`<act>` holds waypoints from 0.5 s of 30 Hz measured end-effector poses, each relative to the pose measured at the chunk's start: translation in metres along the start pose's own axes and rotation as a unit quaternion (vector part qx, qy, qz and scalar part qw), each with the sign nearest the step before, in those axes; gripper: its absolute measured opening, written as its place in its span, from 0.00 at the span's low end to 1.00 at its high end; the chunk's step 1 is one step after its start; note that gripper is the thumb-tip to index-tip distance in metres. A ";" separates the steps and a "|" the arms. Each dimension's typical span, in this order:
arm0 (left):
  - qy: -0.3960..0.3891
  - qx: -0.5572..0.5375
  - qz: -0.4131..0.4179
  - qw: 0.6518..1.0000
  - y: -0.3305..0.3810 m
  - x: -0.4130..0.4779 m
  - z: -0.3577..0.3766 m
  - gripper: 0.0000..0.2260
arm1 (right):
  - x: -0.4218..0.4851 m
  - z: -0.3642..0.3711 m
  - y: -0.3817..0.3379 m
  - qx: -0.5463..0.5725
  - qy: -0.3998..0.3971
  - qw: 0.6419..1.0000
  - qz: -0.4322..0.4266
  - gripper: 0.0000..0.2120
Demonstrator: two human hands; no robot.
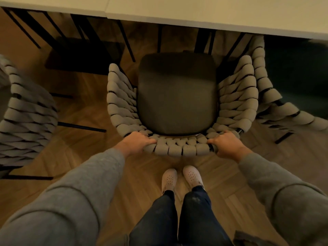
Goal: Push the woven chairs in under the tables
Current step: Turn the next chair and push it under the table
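The woven chair (179,149) stands at the centre of the view, facing 12 o'clock toward the white table (195,13). Its dark seat cushion (177,96) shows whole, out from under the table top, with its front edge near the table's edge. Thick grey padded cords wrap the black frame of the arms and back.

The left hand (140,141) grips the back's top rail at its 8 o'clock corner, with the fingers curled over the weave toward the seat. The right hand (225,145) grips the same rail at the 4 o'clock corner, its fingers likewise wrapped over the top. Both arms are in grey sleeves and reach in from 7 and 5 o'clock.

At 6 o'clock, just behind the chair's back, the person's two pale shoes (169,178) stand side by side on the herringbone wood floor (85,142), below dark trousers.

A second woven chair (28,114) stands at 9 o'clock, well apart from the held one. A third woven chair (266,89) stands at 3 o'clock, its arm just beside the held chair's right arm. Thin black legs (127,41) show beneath the table at 12 o'clock, and at 11 o'clock a seam joins a second table top (53,4) to the first.
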State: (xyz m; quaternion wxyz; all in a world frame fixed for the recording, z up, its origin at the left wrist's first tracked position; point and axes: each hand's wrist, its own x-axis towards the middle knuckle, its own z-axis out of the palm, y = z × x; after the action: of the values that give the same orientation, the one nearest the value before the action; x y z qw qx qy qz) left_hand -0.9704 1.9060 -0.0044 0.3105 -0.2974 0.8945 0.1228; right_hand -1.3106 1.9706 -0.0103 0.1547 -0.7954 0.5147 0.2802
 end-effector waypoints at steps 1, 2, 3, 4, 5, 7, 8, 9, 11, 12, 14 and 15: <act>0.001 0.008 0.003 1.000 -0.009 0.005 -0.003 0.22 | 0.003 -0.002 0.000 0.009 0.008 1.000 0.006 0.14; 0.005 0.015 0.004 1.000 -0.019 0.009 -0.005 0.22 | 0.007 -0.004 -0.001 0.015 0.017 1.000 0.010 0.13; 0.008 0.019 0.005 1.000 -0.029 0.013 -0.008 0.22 | 0.011 -0.009 -0.001 0.022 0.026 0.999 0.014 0.12; 0.006 0.023 0.002 1.000 -0.038 0.016 -0.012 0.22 | 0.016 -0.015 -0.002 0.030 0.034 0.999 0.017 0.11; 0.003 0.027 -0.005 1.000 -0.045 0.017 -0.016 0.21 | 0.021 -0.020 -0.003 0.039 0.040 0.998 0.020 0.11; -0.006 0.048 -0.023 0.999 -0.057 0.021 -0.027 0.21 | 0.033 -0.029 -0.003 0.055 0.048 0.997 0.027 0.11; -0.009 0.057 -0.032 0.998 -0.061 0.023 -0.033 0.20 | 0.037 -0.033 -0.002 0.060 0.047 0.997 0.029 0.11; -0.009 0.056 -0.044 0.997 -0.065 0.026 -0.038 0.20 | 0.043 -0.037 0.000 0.062 0.045 0.997 0.032 0.12; -0.007 0.042 -0.069 0.997 -0.073 0.034 -0.046 0.20 | 0.053 -0.044 0.007 0.067 0.045 0.996 0.038 0.13; -0.005 0.043 -0.082 0.996 -0.076 0.038 -0.048 0.19 | 0.057 -0.048 0.011 0.069 0.044 0.996 0.043 0.14; 0.001 0.052 -0.105 0.993 -0.085 0.049 -0.053 0.18 | 0.068 -0.053 0.019 0.072 0.043 0.995 0.055 0.14; 0.005 0.055 -0.113 0.992 -0.088 0.055 -0.056 0.19 | 0.074 -0.056 0.024 0.072 0.043 0.995 0.062 0.13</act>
State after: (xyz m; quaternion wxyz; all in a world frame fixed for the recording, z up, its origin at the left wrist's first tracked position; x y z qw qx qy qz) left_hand -0.9783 1.7886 0.0010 0.3335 -0.3799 0.8621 0.0357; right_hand -1.2932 1.8763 -0.0099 0.1715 -0.7605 0.5876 0.2167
